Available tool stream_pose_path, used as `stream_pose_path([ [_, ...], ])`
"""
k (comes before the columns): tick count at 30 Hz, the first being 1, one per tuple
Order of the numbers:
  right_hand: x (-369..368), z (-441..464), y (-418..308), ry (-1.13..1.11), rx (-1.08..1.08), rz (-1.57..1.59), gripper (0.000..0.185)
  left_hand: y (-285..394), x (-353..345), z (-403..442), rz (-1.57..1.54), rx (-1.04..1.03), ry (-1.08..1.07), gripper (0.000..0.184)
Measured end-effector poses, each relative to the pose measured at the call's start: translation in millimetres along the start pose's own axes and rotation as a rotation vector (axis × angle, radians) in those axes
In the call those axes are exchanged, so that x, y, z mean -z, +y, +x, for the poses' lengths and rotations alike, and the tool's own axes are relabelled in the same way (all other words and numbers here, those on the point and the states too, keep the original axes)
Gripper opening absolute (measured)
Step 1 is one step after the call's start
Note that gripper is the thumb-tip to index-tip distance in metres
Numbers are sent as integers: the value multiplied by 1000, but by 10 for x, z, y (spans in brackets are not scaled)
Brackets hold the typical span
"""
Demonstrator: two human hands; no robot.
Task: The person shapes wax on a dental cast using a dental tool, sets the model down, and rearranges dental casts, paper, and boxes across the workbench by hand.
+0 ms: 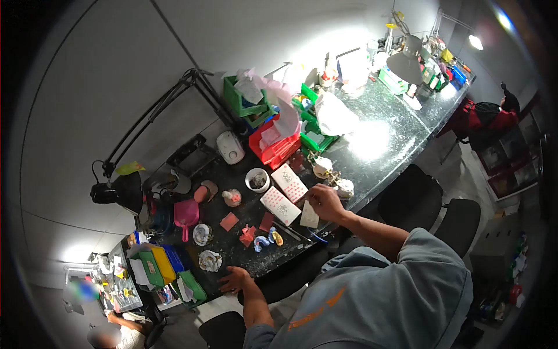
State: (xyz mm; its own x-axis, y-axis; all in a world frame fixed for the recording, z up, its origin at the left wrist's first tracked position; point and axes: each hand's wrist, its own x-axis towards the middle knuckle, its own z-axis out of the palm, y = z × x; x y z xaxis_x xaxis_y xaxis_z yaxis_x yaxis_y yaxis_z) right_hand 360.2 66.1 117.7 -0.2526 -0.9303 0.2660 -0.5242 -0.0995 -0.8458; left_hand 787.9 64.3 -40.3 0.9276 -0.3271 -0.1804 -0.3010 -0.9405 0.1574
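Observation:
My right hand (325, 203) is at the desk's right part, fingers bent down and together beside a white box with red print (290, 182) and over a small cream card (309, 215); what the fingertips hold is hidden. A second printed box (280, 205) lies just left of it. At the desk's front edge, my left hand (233, 280) rests with fingers spread, holding nothing, near a white plaster piece (210, 261). Between the hands lie blue and yellow dental trays (261, 244), (275, 236) and red wax pieces (247, 235).
A white cup (257, 180), red bin (275, 143) and green bins (239, 98) stand behind. A black lamp (121, 192) is at the left, with a pink scoop (186, 214) near it. Another person (131, 327) sits at the lower left. A black chair (410, 198) stands right.

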Motion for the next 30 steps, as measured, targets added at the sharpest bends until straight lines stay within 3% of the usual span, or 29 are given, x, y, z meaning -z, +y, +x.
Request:
stream_pose_path([
  [5, 555, 125, 603, 97, -121, 4, 17, -380, -263, 668, -136, -93, -159, 85],
  [6, 672, 183, 719, 100, -195, 33, 17, -442, -56, 583, -319, -172, -195, 72],
  [9, 939, 464, 1384, 151, -502, 251, 21, -520, 336, 231, -826, -7, -108, 51],
  [10, 991, 585, 1733, 168, -592, 346, 18, -612, 422, 105, -999, -114, -72, 48],
  [13, 1123, 910, 2457, 356, -814, 421, 20, -836, 590, -109, -946, -127, -6, 46],
  [15, 1167, 1151, 2942, 476, -889, 343, 38, -913, 762, -488, -1023, -149, 21, 45],
  [17, 1384, 1379, 2591, 582, -1009, 470, 39, -977, 856, -741, -1106, -135, 18, 44],
  [23, 1409, 1723, 2986, 526, -961, 590, 41, -1018, 998, -1204, -1152, -83, 14, 42],
  [30, 1609, 1822, 2886, 410, -794, 662, 17, -643, 1043, -1649, -1185, -74, -29, 40],
])
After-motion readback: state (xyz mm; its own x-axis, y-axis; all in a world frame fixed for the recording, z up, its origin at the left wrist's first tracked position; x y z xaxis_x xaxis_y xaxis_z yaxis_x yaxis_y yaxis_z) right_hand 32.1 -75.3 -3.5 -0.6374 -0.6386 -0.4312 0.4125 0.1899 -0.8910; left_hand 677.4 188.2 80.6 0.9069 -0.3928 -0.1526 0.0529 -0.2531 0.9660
